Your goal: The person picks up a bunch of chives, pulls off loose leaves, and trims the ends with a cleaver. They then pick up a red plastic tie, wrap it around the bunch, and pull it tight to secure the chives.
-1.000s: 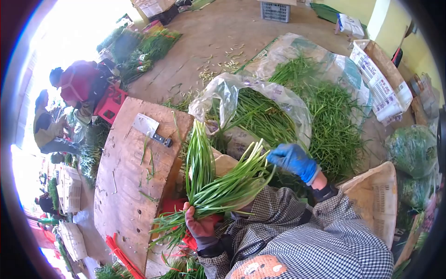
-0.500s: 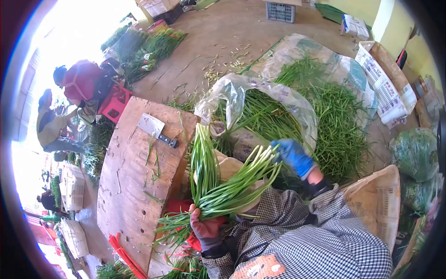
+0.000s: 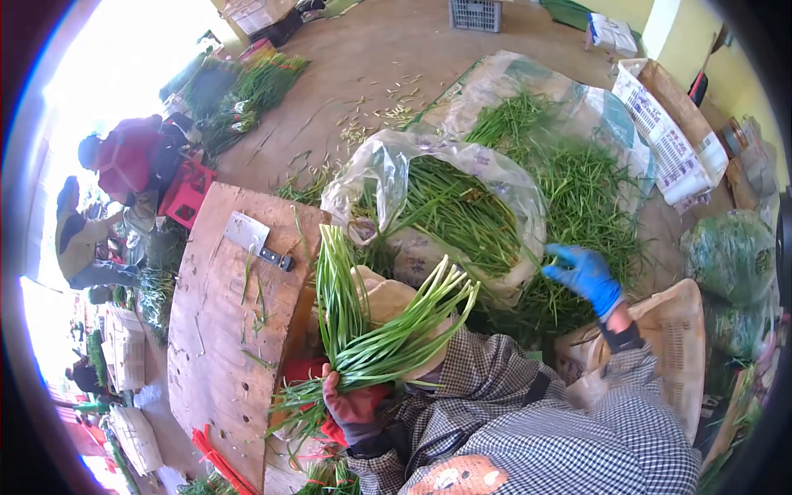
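Observation:
My left hand (image 3: 351, 404), in a dark reddish glove with bare fingertips, is closed round a bunch of chives (image 3: 388, 351) in front of my lap. The bunch fans into two parts with pale cut ends upward. My right hand (image 3: 587, 276), in a blue glove, holds nothing and has its fingers apart. It hovers at the right edge of an open clear plastic bag (image 3: 532, 177) filled with chives. Behind that hand, loose chives (image 3: 590, 181) lie heaped on a plastic sheet (image 3: 487, 78).
On the wooden board (image 3: 223, 330) at my left lie a cleaver (image 3: 257, 239) and red ties (image 3: 223, 462). A plastic basket (image 3: 676, 355) stands at my right, a white crate (image 3: 672, 136) farther off. Two people (image 3: 124, 161) work at the far left beside a red crate (image 3: 188, 191).
My right hand has moved off the cut ends of the bunch, to the right, and its fingers have spread. My left hand keeps its hold. The whole view has shifted slightly.

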`<state>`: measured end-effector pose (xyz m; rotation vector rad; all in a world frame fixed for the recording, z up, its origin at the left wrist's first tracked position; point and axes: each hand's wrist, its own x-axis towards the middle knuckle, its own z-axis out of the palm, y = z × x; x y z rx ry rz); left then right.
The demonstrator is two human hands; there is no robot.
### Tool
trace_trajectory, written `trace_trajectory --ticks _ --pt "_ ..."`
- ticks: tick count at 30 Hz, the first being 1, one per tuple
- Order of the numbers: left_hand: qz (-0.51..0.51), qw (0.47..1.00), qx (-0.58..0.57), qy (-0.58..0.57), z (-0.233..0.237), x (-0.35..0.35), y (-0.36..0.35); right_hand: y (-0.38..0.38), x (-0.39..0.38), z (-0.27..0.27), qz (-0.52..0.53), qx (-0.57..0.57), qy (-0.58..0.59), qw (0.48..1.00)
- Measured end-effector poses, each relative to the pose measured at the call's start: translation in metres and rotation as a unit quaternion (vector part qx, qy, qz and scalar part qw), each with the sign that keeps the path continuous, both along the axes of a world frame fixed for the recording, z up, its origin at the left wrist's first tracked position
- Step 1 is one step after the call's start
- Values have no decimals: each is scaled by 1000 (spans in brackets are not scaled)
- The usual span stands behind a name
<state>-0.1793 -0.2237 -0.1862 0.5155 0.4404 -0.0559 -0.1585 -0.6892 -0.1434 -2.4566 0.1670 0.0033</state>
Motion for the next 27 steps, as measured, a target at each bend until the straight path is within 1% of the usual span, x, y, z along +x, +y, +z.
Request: trace_trajectory --ticks 2,3,4,5,7,8,10,11,12,13,14,15,17,18,19,20,22,23,24,25,27 --pt "38 999 -3 -14 2 -1 -1 42 9 -12 27 179 -46 982" --pt "37 999 -20 5 10 1 -5 66 19 -5 64 196 -89 974" --pt "37 999 -18 4 8 0 -3 86 27 2 100 212 -132 963" --pt "43 999 -24 3 4 0 -1 98 33 4 101 213 -133 963" --pt "53 998 -29 -1 -7 0 7 113 42 1 222 136 -45 964" --pt "61 997 -37 12 -13 -1 12 115 44 -5 227 137 -45 963" --pt "75 996 -46 26 -14 -5 15 119 44 -19 248 45 -22 967" --pt "75 997 -25 25 -15 -6 14 117 41 -23 220 129 -56 965" --pt "73 997 -5 23 -14 -5 12 113 40 -24 220 129 -55 965" --pt "18 999 -14 -23 -25 -7 19 108 39 -24 169 140 -95 971" --pt "17 999 -15 -22 -31 -6 22 102 39 -25 118 152 -136 972" --pt "20 1000 -14 -11 -36 -5 24 94 37 -11 83 183 -152 968" --pt "22 1000 -15 -1 -33 -3 22 52 34 -22 -14 188 -115 975" --pt "30 999 -42 13 -25 -1 17 20 28 -27 -48 93 -75 992" --pt "37 997 -69 27 -18 0 14 -10 23 -31 -81 -3 -34 996" --pt "37 997 -69 26 -14 1 11 -30 18 -24 -87 -143 56 984" --pt "38 999 -6 -3 -10 1 5 -28 3 -17 -79 -187 -69 977" --pt "35 999 -6 0 -7 1 2 -23 2 -17 -81 -188 -66 977" --pt "36 999 -12 1 -5 2 -1 0 9 -10 -22 -49 -57 997" --pt "38 999 -18 0 -3 3 -3 24 19 -4 39 91 -49 994" --pt "26 1000 -1 -7 -6 3 -1 71 33 -8 119 194 -53 972"
